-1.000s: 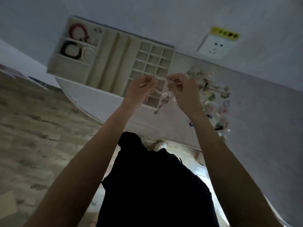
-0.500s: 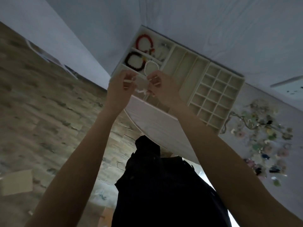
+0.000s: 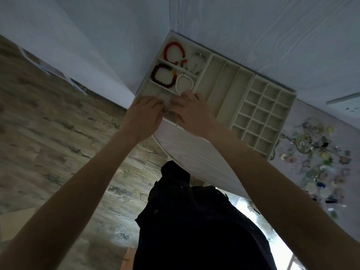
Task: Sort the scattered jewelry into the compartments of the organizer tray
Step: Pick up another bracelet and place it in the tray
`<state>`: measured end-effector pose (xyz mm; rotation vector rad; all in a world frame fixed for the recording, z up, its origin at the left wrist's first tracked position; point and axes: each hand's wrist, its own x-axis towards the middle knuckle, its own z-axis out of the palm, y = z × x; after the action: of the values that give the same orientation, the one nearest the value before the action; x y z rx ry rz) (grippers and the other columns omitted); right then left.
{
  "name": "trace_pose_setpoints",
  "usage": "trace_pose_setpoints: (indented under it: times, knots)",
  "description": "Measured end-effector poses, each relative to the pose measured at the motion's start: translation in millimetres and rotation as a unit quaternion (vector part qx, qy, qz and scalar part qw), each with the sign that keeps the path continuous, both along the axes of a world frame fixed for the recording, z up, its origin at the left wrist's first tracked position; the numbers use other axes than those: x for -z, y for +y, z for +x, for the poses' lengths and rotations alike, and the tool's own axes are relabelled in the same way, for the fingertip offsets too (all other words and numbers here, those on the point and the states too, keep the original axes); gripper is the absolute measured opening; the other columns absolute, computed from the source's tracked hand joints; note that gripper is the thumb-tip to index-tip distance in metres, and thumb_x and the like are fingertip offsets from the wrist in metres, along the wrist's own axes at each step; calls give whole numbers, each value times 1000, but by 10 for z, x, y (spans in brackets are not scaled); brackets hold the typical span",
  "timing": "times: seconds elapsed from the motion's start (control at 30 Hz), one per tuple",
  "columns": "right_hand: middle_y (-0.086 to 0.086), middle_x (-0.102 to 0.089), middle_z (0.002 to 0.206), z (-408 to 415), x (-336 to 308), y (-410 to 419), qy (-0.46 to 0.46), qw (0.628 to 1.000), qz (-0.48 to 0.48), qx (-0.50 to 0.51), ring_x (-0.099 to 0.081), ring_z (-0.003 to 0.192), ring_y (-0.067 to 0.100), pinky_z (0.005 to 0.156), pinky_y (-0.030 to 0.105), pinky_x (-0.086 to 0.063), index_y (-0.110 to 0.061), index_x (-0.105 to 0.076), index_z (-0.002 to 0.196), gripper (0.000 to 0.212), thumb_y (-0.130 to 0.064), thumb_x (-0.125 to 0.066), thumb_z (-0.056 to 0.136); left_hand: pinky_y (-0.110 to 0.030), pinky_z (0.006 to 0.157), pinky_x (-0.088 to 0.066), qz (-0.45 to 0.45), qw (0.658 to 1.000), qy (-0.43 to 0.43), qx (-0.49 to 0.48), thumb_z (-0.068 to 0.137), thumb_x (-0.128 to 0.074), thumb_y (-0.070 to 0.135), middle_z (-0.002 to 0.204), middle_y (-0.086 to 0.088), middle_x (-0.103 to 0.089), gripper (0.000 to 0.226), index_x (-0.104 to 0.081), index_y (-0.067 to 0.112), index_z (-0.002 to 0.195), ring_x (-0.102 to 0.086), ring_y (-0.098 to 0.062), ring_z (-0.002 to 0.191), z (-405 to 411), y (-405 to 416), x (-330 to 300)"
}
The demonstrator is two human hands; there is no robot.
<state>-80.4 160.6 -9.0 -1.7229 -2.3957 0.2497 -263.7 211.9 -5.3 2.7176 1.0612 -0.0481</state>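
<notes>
Reaching into the organizer tray (image 3: 241,82) on the white worktop (image 3: 194,152), a person brings both hands together over its near-left compartment. The left hand (image 3: 145,114) and right hand (image 3: 191,112) sit knuckles-up with fingers curled downward, nearly touching; whatever they grip is hidden beneath them, so whether either one holds a piece cannot be told. At 12 o'clock from the hands, a white pearl bracelet (image 3: 184,84) shares the middle-left compartment with a dark red bead bracelet (image 3: 163,75) lying just beside it. Farther out, in the far-left compartment, rests a bright red bead bracelet (image 3: 174,52), with a thin pale piece (image 3: 196,62), too faint to name, next to it. Three long slots fill the tray's centre, and a grid of small square cells lies at 3 o'clock. Beyond the tray, at 4 o'clock, the scattered jewelry (image 3: 319,162) spreads in a loose heap over the worktop. Wood-pattern floor (image 3: 48,117) shows at 9 o'clock.
</notes>
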Motion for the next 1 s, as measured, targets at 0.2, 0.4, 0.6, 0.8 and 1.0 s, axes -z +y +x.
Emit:
trace_pose_setpoints:
  times: [0.2, 0.4, 0.6, 0.8, 1.0]
  knots:
    - [0, -66, 99, -139, 43, 26, -30, 999, -35, 11, -57, 97, 30, 77, 34, -27, -22, -70, 101, 38, -32, -37, 83, -40, 74, -42, 73, 997, 34, 21, 91, -36, 25, 95, -12, -68, 38, -68, 4, 93, -58, -31, 97, -184, 47, -46]
    - [7, -60, 121, -271, 32, 138, -2, 997, -70, 14, -48, 116, 33, 88, 41, -32, -18, -68, 110, 36, -29, -40, 90, -40, 77, -43, 71, 995, 76, 7, 87, -35, 26, 103, -15, -66, 40, -65, 2, 96, -58, -32, 99, -272, 36, -28]
    - [-3, -67, 108, -208, 46, 188, -13, 997, 53, 55, -45, 106, 22, 82, 33, -31, -13, -72, 98, 34, -23, -44, 82, -39, 83, -46, 12, 999, 10, 28, 86, -32, 23, 112, -19, -62, 45, -62, -3, 108, -59, -33, 100, -199, 73, -52]
    - [-9, -66, 111, -268, 64, 372, -108, 994, 4, -25, -57, 104, 25, 81, 33, -26, -20, -72, 99, 37, -32, -39, 85, -39, 78, -49, 20, 999, 34, 34, 85, -31, 22, 98, -18, -65, 43, -64, -3, 96, -62, -32, 82, -275, 88, -60]
    - [-7, -67, 106, -318, 25, 410, -126, 992, -12, -7, -55, 95, 22, 78, 31, -26, -18, -73, 95, 44, -29, -34, 79, -41, 97, -42, 40, 996, 68, 38, 89, -32, 19, 95, -18, -66, 43, -67, -5, 94, -62, -32, 87, -240, 115, -17]
